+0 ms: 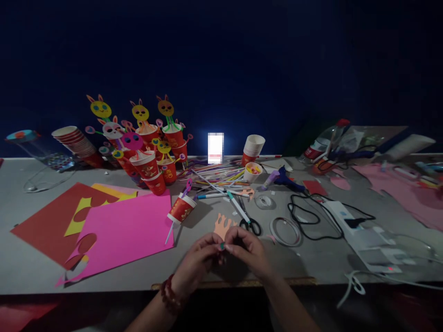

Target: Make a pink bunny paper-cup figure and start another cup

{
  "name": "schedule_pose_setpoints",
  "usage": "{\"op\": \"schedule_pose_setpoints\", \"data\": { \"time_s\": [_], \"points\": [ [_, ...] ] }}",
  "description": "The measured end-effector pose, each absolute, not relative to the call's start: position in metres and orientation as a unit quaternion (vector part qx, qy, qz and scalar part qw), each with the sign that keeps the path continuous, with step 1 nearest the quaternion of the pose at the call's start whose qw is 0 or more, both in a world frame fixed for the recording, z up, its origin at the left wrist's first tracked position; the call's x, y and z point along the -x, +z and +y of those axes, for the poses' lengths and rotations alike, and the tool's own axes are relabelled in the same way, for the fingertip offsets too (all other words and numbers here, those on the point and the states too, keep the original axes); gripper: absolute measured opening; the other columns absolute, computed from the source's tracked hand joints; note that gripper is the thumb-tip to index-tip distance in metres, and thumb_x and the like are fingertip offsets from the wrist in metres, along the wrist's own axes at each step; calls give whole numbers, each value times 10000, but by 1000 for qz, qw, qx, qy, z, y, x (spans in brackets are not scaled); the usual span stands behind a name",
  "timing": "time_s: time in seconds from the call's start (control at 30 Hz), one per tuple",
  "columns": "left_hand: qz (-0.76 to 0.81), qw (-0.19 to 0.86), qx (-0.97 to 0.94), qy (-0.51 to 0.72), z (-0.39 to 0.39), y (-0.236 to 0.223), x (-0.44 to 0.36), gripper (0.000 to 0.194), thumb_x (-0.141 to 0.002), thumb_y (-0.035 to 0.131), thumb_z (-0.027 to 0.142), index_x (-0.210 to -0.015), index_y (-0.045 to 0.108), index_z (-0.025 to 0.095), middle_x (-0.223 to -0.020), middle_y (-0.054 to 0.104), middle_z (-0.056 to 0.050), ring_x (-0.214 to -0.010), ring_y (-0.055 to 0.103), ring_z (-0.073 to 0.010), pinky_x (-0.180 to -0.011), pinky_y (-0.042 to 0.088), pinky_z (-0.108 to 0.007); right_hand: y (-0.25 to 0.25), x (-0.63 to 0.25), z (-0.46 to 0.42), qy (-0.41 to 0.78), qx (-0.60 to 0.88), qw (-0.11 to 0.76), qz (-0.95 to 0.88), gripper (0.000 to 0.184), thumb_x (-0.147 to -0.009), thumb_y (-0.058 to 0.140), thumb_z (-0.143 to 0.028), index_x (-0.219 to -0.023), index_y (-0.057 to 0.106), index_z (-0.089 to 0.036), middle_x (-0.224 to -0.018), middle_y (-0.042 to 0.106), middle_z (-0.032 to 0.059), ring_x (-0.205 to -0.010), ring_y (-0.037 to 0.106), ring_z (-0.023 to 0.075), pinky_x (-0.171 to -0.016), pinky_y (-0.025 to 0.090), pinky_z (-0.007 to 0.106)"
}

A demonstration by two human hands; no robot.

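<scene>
Close to the table's front edge, my left hand (203,251) and my right hand (249,249) meet, fingertips pinched together. Between them is a small piece with a green patch (222,246); fingers cover most of it, so its full shape is hidden. Just beyond lies a peach paper cutout (223,224) with wavy prongs. Black-handled scissors (250,227) and a teal-capped white marker (238,207) rest behind my right hand. To the left, a red paper cup (182,208) lies tipped, with purple and pale stems attached.
Pink paper sheets (128,230) cover the left side. Behind stand cup figures with animal faces (140,112). Pipe cleaners (214,174) lie mid-table near stacked cups (253,148). To the right are a tape roll (265,201), a blue glue gun (289,180), a black cord (311,235) and a power strip (346,226).
</scene>
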State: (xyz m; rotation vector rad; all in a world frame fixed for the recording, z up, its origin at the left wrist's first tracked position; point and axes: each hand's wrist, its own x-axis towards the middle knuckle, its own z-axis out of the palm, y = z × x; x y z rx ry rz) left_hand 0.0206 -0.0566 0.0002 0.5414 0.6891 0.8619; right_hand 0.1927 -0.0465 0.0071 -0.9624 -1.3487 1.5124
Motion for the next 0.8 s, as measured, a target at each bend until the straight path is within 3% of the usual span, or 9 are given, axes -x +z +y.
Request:
{"op": "schedule_pose_setpoints", "data": {
  "time_s": [0.1,0.23,0.47,0.6,0.8],
  "points": [
    [370,728,-342,465,-57,6,-18,183,-835,678,318,-801,620,148,-722,584,-8,-686,522,-124,-670,396,-239,7,-191,-44,622,411,415,-521,235,-788,727,-395,-754,621,-189,-725,574,-8,-707,517,159,-670,384,271],
    [398,673,-436,446,-55,12,-11,219,-821,702,347,-784,619,148,-722,588,-10,-686,508,-132,-662,393,-244,7,-190,-43,627,414,410,-517,227,-777,726,-376,-744,615,-181,-713,572,-14,-695,502,149,-654,373,261],
    [411,668,-441,436,-55,4,-13,194,-824,690,323,-765,608,158,-675,582,9,-656,502,-129,-644,380,-238,8,-187,-43,586,437,436,-525,234,-797,708,-389,-735,611,-186,-703,565,-12,-693,506,156,-656,388,269],
    [422,657,-425,459,-55,-3,-13,173,-834,680,310,-772,610,164,-670,570,17,-653,492,-125,-645,377,-236,9,-185,-45,577,430,462,-518,206,-833,684,-396,-825,651,-193,-769,601,3,-731,532,160,-675,411,266],
    [433,625,-417,498,-56,0,-15,177,-840,679,305,-762,590,174,-690,549,23,-672,492,-126,-671,390,-238,4,-180,-50,596,420,460,-508,240,-799,730,-405,-796,620,-192,-741,586,-11,-704,531,147,-663,418,250]
  ]
}}
